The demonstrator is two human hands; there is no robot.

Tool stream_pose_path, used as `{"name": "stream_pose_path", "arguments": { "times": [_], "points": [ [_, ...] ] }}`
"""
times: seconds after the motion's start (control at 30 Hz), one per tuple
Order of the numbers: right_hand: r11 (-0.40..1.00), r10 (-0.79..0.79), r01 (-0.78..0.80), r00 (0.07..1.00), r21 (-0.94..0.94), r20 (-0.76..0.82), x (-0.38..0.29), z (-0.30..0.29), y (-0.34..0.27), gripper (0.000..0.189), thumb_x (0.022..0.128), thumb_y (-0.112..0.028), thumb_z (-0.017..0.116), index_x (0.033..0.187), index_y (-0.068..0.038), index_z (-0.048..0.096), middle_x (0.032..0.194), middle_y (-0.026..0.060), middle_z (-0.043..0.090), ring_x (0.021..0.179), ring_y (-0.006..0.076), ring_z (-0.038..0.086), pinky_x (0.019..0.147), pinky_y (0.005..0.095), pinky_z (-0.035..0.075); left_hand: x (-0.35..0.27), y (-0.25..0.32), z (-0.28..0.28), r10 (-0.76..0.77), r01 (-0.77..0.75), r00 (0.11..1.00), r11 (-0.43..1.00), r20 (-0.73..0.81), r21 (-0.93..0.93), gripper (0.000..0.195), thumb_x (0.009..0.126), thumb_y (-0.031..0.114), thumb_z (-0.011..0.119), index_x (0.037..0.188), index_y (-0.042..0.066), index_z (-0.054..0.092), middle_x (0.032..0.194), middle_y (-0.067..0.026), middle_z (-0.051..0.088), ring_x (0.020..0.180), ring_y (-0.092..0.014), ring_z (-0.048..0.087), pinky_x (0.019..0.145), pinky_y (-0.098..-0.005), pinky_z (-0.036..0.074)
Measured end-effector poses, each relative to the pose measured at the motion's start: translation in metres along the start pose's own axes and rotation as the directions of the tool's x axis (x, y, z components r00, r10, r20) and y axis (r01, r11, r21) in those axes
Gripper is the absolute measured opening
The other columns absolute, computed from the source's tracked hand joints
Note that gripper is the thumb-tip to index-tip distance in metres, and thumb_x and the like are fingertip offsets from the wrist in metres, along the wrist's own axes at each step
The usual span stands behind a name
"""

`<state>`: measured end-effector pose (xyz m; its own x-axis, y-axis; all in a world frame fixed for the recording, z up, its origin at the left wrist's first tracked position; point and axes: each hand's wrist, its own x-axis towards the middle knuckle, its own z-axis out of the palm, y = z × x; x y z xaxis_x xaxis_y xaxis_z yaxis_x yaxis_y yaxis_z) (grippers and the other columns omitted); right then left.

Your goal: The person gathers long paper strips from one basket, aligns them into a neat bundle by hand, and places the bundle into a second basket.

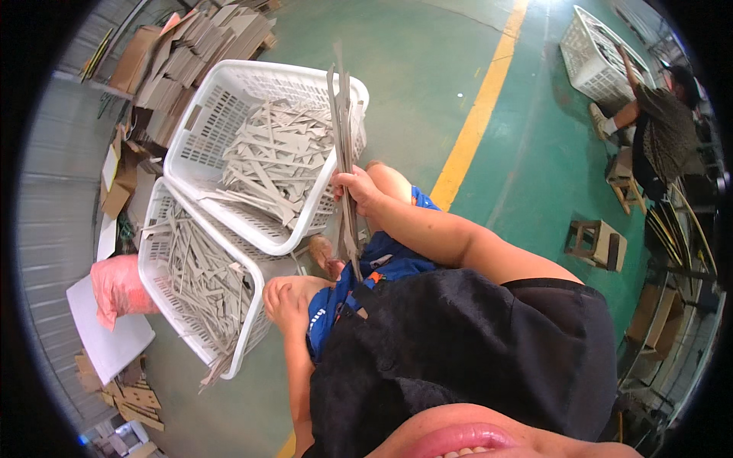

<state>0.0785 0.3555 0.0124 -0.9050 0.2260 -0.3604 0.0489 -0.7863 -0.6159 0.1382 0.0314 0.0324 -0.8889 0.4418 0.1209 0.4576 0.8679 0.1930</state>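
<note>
My right hand (358, 189) is closed around a bundle of long thin grey cardboard strips (345, 137), held roughly lengthwise at the near right side of a white plastic basket (309, 220). Flat on my bare left knee rests my left hand (284, 303), holding nothing, its fingers slightly apart. Many loose grey strips (275, 154) lie in this basket. A second white basket (257, 286), to its lower left and close to my left hand, holds more narrow strips (200, 275), some sticking out over its near end.
Stacked cardboard sheets (200, 51) stand at the upper left. A pink sack (123, 289) and a white board (109, 338) lie beside the second basket. At right are a small stool (595, 245) and a seated person (664, 120) reaching into another white basket (595, 68).
</note>
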Motion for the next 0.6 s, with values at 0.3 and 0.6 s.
{"name": "stream_pose_path", "arguments": {
  "times": [0.3,0.6],
  "points": [
    [0.879,-0.462,0.469,0.882,-0.083,0.091,0.003,0.03,-0.049,0.015,0.065,-0.003,0.06,0.078,-0.004,0.052,0.068,0.0047,0.053,0.063,0.0143,0.052,0.058,0.0271,0.042,0.015,-0.023,0.023,-0.093,0.091,0.991,0.996,0.095,0.023,0.033,0.074,0.032,0.064,0.099,0.012,0.058,0.126,-0.009,0.047,0.122,-0.031,0.036,0.101,-0.0451,0.027],
    [0.74,-0.54,0.646,0.736,-0.187,0.409,0.016,0.089,-0.071,0.023,0.071,0.0,0.055,0.094,-0.005,0.052,0.088,0.0069,0.06,0.087,0.0154,0.053,0.079,0.0294,0.041,0.031,-0.013,0.021,-0.141,0.139,0.988,0.99,0.065,0.034,0.023,0.073,0.032,0.063,0.09,0.016,0.062,0.118,-0.0032,0.052,0.118,-0.024,0.041,0.097,-0.0452,0.028]
  ]
}}
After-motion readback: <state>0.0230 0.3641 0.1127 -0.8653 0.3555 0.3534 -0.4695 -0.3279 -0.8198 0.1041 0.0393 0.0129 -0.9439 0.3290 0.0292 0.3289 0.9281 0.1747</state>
